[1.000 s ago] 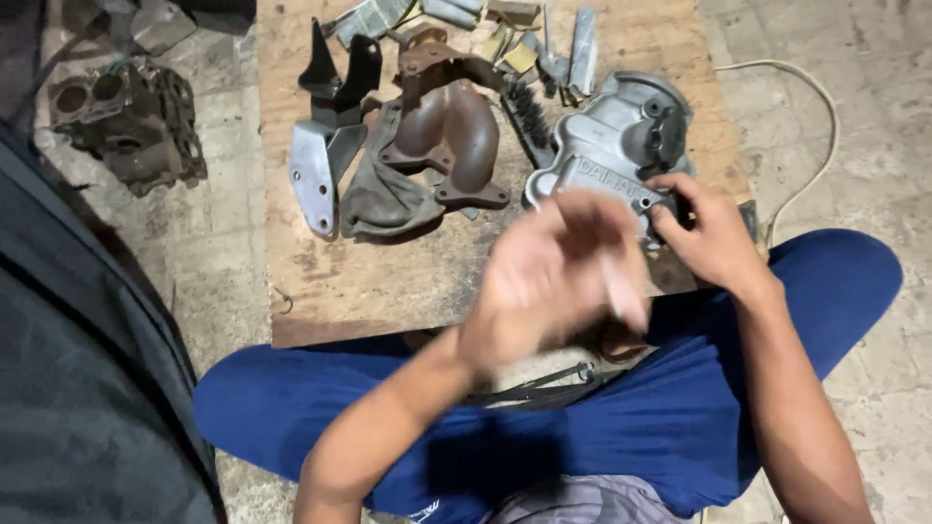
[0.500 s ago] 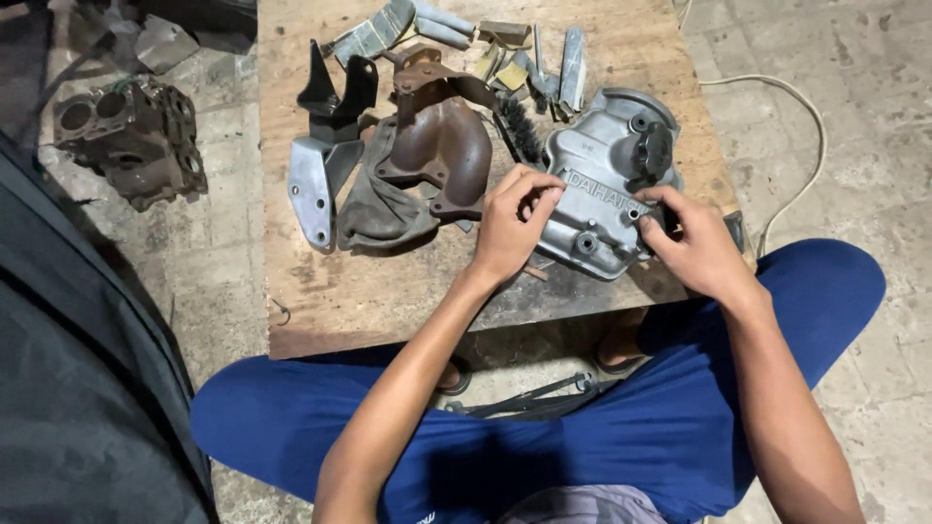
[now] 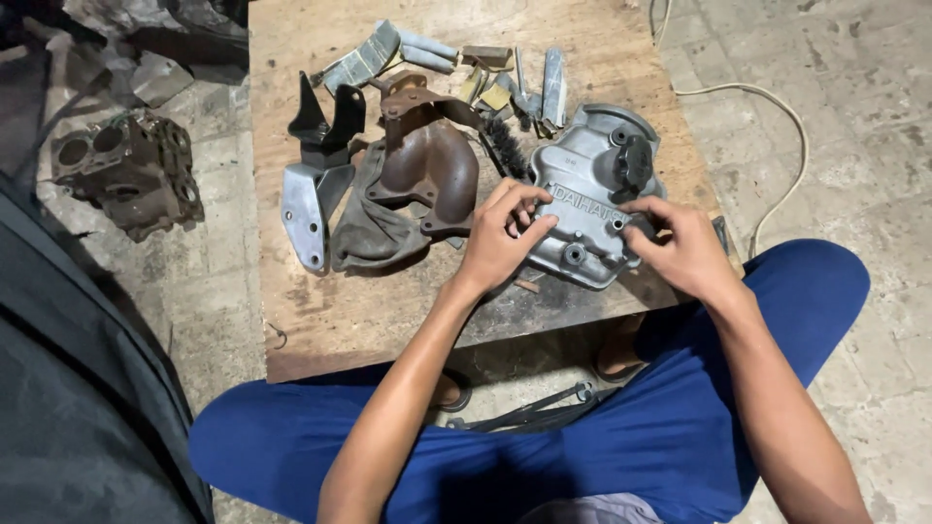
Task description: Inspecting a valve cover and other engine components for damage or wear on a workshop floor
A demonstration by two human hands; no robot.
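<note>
Fingers of both hands, left hand [image 3: 503,238] and right hand [image 3: 680,247], curl onto the grey cast-metal engine cover [image 3: 592,194], gripping its edges on the worn plywood board [image 3: 340,311].

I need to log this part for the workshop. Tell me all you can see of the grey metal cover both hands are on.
The cover is a grey cast-metal engine cover, dull and grimy, with raised lettering, bolt holes round its rim and a black cap near its far end. It lies flat, skewed, near the right edge of the wooden board. The left hand grips its left side; the right hand holds its near right edge.
</note>
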